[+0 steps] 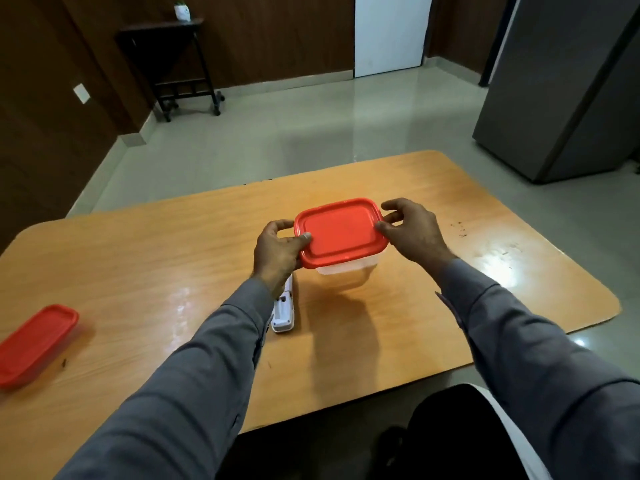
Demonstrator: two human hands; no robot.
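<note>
Room as you face it: walls [277, 36] in dark brown wood panelling, with a pale skirting strip [277, 83] along the base. Floor [311, 126] of pale grey-green tile, glossy; it mirrors the white door [389, 32] in the far wall. To your far left, a dark side table [162, 29] on castors stands against the wall, with a small white plant pot [182, 11] on top. A white wall plate [81, 93] sits low on the left wall. To your right stands a tall grey cabinet [561, 91]. Directly before you is an orange-brown wooden table [173, 244] with rounded corners and a polished top. Bright glare patches lie on its right side.
</note>
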